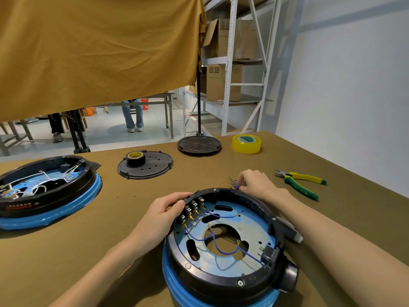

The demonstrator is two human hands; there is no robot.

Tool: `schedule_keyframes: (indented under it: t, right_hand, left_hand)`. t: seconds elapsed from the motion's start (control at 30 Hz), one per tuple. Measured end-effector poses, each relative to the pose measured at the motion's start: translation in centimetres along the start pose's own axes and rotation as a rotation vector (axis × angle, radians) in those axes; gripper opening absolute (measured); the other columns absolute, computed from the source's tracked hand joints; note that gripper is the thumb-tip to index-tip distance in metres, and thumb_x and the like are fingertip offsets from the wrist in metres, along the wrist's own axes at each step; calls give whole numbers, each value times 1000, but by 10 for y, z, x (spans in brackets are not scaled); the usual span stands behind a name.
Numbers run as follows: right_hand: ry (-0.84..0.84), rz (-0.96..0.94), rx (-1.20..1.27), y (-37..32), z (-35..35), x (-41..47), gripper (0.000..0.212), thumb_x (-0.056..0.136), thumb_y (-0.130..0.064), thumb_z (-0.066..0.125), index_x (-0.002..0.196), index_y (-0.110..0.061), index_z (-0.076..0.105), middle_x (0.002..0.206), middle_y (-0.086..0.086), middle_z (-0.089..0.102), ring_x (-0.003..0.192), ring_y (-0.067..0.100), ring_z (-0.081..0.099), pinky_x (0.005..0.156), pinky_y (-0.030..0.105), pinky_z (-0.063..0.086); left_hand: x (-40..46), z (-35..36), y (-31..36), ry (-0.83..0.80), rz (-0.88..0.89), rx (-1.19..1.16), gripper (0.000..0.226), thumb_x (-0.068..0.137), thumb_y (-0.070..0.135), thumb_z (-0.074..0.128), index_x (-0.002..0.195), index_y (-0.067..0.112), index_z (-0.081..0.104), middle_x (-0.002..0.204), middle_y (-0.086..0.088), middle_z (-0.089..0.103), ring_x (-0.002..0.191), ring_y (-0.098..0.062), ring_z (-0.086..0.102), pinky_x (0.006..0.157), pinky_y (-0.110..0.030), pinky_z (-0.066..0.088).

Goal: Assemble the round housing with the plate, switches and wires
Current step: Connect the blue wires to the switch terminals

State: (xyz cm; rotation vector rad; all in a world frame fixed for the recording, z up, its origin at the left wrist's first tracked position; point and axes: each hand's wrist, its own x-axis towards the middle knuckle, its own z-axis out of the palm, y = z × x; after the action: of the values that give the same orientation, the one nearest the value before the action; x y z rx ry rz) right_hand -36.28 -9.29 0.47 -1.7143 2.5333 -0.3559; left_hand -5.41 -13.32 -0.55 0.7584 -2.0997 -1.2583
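Two hands worked at the housing (223, 244), which sat at the near edge of the table (115, 196). The left hand (163, 216) gripped the rim, its fingertips (180, 201) curled over the edge just beside the row of switches (191, 210). The right hand (254, 182) pinched loose blue wires (235, 183) with brass terminals, just beyond the far rim.

Inside, the plate (250, 227) already lay flat, and several blue leads ran from the switches across it. The step looked like fetching the next lead for a switch tab. To do it well, the left hand should brace the rim firmly; the right should separate a single wire, hold it close behind its terminal, and push it straight onto the tab, without snagging the fitted leads.

Beyond the fingers, the brown-covered table held pliers (298, 182) to the right, yellow tape (246, 143), two black covers (146, 168), one carrying a dark tape roll (135, 157), and a second housing (46, 191) far left. An ochre cloth (99, 47) hung behind, with shelving (232, 63) and boxes.
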Motion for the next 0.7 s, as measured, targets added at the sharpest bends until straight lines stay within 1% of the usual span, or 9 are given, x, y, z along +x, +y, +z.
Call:
schedule_keyframes:
  t: [0.07,0.13,0.17,0.23,0.27,0.33,0.43,0.53,0.7]
  right_hand:
    - [48,-9,166,4,0,-3,14,100,-11,62,108,-16,71,114,4,70,104,20,64,99,41,52]
    - [131,-19,339,6,-6,-7,16,100,-11,62,114,-13,71,108,3,72,97,16,66,92,34,54]
    - [169,-16,447,5,-12,-9,18,100,-11,63,117,-12,69,102,4,74,91,15,69,88,31,55]
    - [212,-22,682,2,-25,-15,21,100,-10,64,120,-10,64,87,9,77,77,15,75,73,26,57]
    - [220,-31,782,0,-31,-19,22,99,-8,65,121,-9,62,83,12,77,74,16,76,66,23,56]
    - [242,-64,900,-5,-41,-27,22,98,-5,66,119,-8,61,83,15,77,72,19,77,61,20,56]
    - [257,-127,923,-12,-50,-35,19,97,-4,67,115,-9,66,87,15,77,73,19,77,66,23,60]
    - [226,-152,924,-15,-51,-38,18,98,-4,66,113,-13,71,82,10,78,73,14,76,70,23,61]
    - [204,-89,892,-11,-44,-34,17,99,-2,63,107,-15,70,75,4,77,71,11,76,64,16,55]
  left_hand:
    - [-1,0,1,2,0,5,32,110,21,43,130,34,65,116,19,74,111,-3,68,90,-20,53]
    - [0,0,1,4,-1,4,32,110,22,44,130,34,65,117,18,74,112,-4,67,93,-24,53]
    - [0,0,1,4,-6,1,32,110,22,44,131,33,65,119,16,73,113,-5,67,94,-26,53]
    - [0,0,0,6,-10,0,32,110,22,44,131,32,65,121,13,73,113,-6,67,95,-27,54]
    - [0,0,0,7,-10,-1,32,110,21,44,131,31,65,120,13,73,113,-6,68,95,-27,54]
    - [0,1,-1,10,-8,-3,32,110,21,44,131,31,66,119,13,74,112,-5,68,94,-26,54]
    - [-1,1,-1,18,-10,-6,32,110,21,44,130,32,66,119,14,74,112,-6,68,96,-30,54]
    - [0,1,-1,14,-16,-19,32,110,21,44,130,31,66,118,12,74,110,-7,69,96,-33,56]
    - [-1,1,0,18,-17,-8,31,110,22,44,129,33,66,118,13,74,111,-7,69,97,-33,55]
